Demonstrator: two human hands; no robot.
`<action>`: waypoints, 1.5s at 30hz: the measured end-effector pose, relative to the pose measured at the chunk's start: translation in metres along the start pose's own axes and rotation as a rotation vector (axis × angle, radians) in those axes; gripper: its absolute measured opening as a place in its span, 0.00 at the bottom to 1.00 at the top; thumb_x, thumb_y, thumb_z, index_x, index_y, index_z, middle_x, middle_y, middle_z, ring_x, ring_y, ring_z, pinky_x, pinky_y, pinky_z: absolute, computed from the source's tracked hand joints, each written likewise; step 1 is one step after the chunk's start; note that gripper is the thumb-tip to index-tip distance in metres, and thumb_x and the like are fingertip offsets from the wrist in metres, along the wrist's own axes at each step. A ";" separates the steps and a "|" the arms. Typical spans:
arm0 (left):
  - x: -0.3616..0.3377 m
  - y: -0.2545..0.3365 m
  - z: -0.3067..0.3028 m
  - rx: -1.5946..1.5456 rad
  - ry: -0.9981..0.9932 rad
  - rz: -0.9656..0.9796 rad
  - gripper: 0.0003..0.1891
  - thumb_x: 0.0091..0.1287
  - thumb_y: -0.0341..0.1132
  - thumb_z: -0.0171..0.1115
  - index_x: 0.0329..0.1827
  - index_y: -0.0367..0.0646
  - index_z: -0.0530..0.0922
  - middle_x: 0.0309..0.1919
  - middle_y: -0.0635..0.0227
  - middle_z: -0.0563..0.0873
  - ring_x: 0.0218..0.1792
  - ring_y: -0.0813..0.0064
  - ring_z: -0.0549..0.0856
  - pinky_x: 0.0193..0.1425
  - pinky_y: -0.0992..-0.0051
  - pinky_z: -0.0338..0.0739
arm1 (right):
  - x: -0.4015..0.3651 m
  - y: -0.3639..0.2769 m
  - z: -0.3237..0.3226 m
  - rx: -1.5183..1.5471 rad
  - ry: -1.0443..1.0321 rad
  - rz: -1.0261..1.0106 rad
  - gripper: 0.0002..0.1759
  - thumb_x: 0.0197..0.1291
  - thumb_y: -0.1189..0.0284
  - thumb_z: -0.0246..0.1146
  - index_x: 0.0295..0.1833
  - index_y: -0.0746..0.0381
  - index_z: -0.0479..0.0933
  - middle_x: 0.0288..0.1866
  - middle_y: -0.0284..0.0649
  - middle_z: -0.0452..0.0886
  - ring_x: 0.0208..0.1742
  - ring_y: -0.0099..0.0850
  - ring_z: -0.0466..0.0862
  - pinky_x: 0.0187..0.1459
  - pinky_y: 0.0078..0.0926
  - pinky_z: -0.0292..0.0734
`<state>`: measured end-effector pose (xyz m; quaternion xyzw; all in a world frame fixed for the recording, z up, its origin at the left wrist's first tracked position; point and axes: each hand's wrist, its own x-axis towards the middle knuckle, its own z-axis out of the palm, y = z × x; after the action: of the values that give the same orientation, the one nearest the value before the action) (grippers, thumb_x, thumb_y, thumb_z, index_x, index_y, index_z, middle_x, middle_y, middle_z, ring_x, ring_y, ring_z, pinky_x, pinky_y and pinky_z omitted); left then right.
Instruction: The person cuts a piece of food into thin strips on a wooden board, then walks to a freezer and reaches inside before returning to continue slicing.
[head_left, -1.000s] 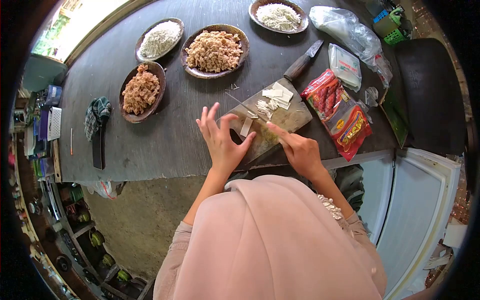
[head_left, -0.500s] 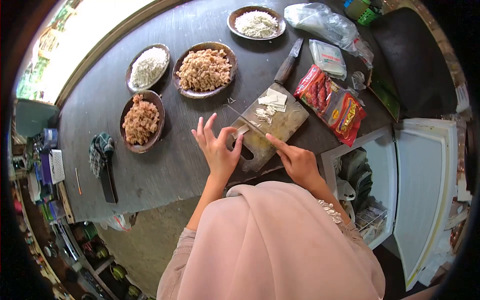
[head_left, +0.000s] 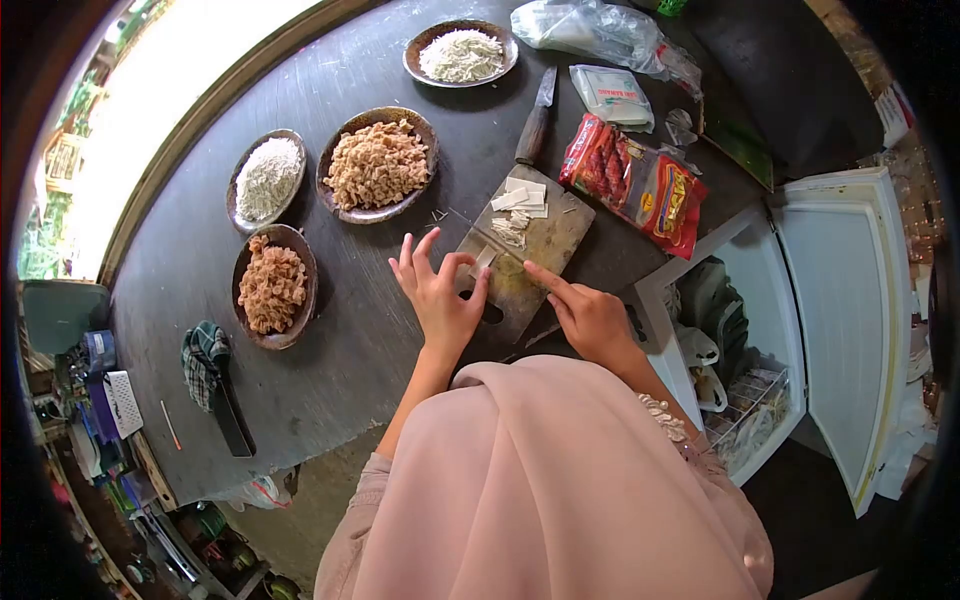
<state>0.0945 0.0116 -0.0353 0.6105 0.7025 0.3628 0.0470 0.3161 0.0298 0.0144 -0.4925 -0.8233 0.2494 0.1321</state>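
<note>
My right hand [head_left: 592, 318] grips a thin knife [head_left: 487, 236], its index finger stretched along the top of the blade. The blade lies across a worn wooden cutting board [head_left: 545, 248]. On the board's left side, the thumb and index finger of my left hand [head_left: 440, 295] pinch a flat whitish piece [head_left: 484, 260] beside the blade, the other fingers raised. Just beyond the blade is a small heap of thin cut strips [head_left: 510, 231]. Several flat white pieces [head_left: 522, 197] lie at the board's far end. The knife's handle is mostly hidden under my right hand.
Bowls of brown chunks [head_left: 378, 164] [head_left: 271, 284] and plates of white shreds [head_left: 267, 178] [head_left: 462, 56] stand left and beyond. A second knife [head_left: 536, 122] lies past the board. A red packet [head_left: 632, 185] and plastic bags [head_left: 612, 97] are right. An open fridge door [head_left: 850, 330] stands front right.
The whole view has turned and shifted a little, so the bowls appear lower and farther left. Both hands keep nearly the same hold on the knife and the flat piece.
</note>
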 end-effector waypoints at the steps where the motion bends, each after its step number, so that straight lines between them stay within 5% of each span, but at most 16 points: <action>1: 0.000 -0.001 0.001 0.002 -0.001 0.000 0.11 0.58 0.40 0.79 0.39 0.51 0.85 0.71 0.60 0.74 0.79 0.42 0.61 0.80 0.34 0.44 | 0.000 0.002 0.003 -0.010 -0.002 0.003 0.34 0.73 0.68 0.59 0.81 0.30 0.64 0.27 0.43 0.82 0.29 0.46 0.85 0.33 0.48 0.81; 5: 0.002 -0.001 0.006 -0.001 -0.009 0.012 0.12 0.58 0.42 0.78 0.38 0.51 0.84 0.69 0.59 0.74 0.79 0.42 0.60 0.79 0.30 0.45 | 0.004 0.007 0.002 0.006 -0.018 -0.011 0.35 0.73 0.68 0.59 0.82 0.30 0.62 0.28 0.44 0.82 0.29 0.48 0.85 0.33 0.48 0.81; 7: 0.006 0.001 0.007 0.004 -0.005 0.002 0.12 0.58 0.43 0.78 0.37 0.51 0.83 0.69 0.59 0.74 0.79 0.42 0.60 0.79 0.30 0.45 | 0.007 0.005 -0.001 0.080 -0.001 -0.012 0.29 0.75 0.66 0.58 0.79 0.42 0.67 0.29 0.48 0.83 0.30 0.52 0.85 0.34 0.52 0.79; 13: 0.010 0.005 0.005 0.008 0.071 -0.082 0.24 0.59 0.42 0.78 0.57 0.49 0.80 0.69 0.59 0.75 0.77 0.43 0.63 0.81 0.38 0.47 | 0.013 0.023 0.001 0.160 -0.012 0.041 0.14 0.77 0.61 0.55 0.55 0.60 0.73 0.29 0.56 0.85 0.35 0.59 0.86 0.36 0.59 0.77; 15: 0.008 0.006 0.008 0.076 0.040 -0.112 0.33 0.58 0.43 0.77 0.66 0.48 0.73 0.68 0.59 0.74 0.78 0.45 0.62 0.80 0.36 0.47 | 0.017 0.027 -0.002 0.139 -0.080 0.059 0.14 0.78 0.60 0.54 0.53 0.60 0.73 0.29 0.56 0.85 0.35 0.60 0.85 0.36 0.60 0.77; 18: 0.005 0.010 0.012 0.070 0.086 -0.120 0.34 0.59 0.43 0.77 0.68 0.48 0.72 0.69 0.59 0.73 0.78 0.45 0.61 0.80 0.36 0.47 | 0.019 0.029 -0.007 0.110 -0.173 0.064 0.15 0.79 0.58 0.53 0.50 0.60 0.73 0.29 0.56 0.84 0.34 0.60 0.85 0.36 0.60 0.76; 27: 0.004 0.005 0.015 0.108 0.064 -0.088 0.19 0.60 0.42 0.75 0.53 0.50 0.80 0.68 0.58 0.73 0.78 0.45 0.62 0.80 0.37 0.48 | 0.033 0.047 -0.011 0.183 -0.247 -0.010 0.17 0.80 0.58 0.51 0.48 0.62 0.72 0.27 0.58 0.83 0.34 0.62 0.84 0.36 0.61 0.75; 32: 0.004 0.008 0.014 0.144 0.061 -0.086 0.17 0.61 0.42 0.75 0.51 0.51 0.81 0.68 0.59 0.74 0.77 0.45 0.62 0.80 0.37 0.48 | 0.036 0.051 -0.019 0.293 -0.217 -0.020 0.16 0.79 0.59 0.52 0.48 0.62 0.72 0.27 0.57 0.83 0.35 0.62 0.84 0.36 0.60 0.76; 41: -0.007 0.025 0.011 0.198 0.046 -0.045 0.15 0.61 0.40 0.75 0.49 0.50 0.83 0.63 0.63 0.78 0.72 0.50 0.69 0.79 0.39 0.52 | 0.044 0.056 -0.045 0.010 -0.272 -0.028 0.14 0.78 0.61 0.54 0.51 0.61 0.73 0.30 0.56 0.85 0.36 0.61 0.85 0.38 0.60 0.77; 45: -0.013 0.039 0.017 0.179 0.113 -0.120 0.16 0.60 0.38 0.75 0.50 0.50 0.84 0.60 0.63 0.80 0.66 0.53 0.73 0.75 0.44 0.60 | 0.040 0.067 -0.031 0.287 -0.168 -0.167 0.14 0.79 0.62 0.53 0.53 0.62 0.71 0.33 0.57 0.85 0.38 0.62 0.84 0.39 0.59 0.76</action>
<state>0.1390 0.0070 -0.0305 0.5477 0.7689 0.3290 -0.0255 0.3614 0.0995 0.0035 -0.3759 -0.8255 0.3925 0.1522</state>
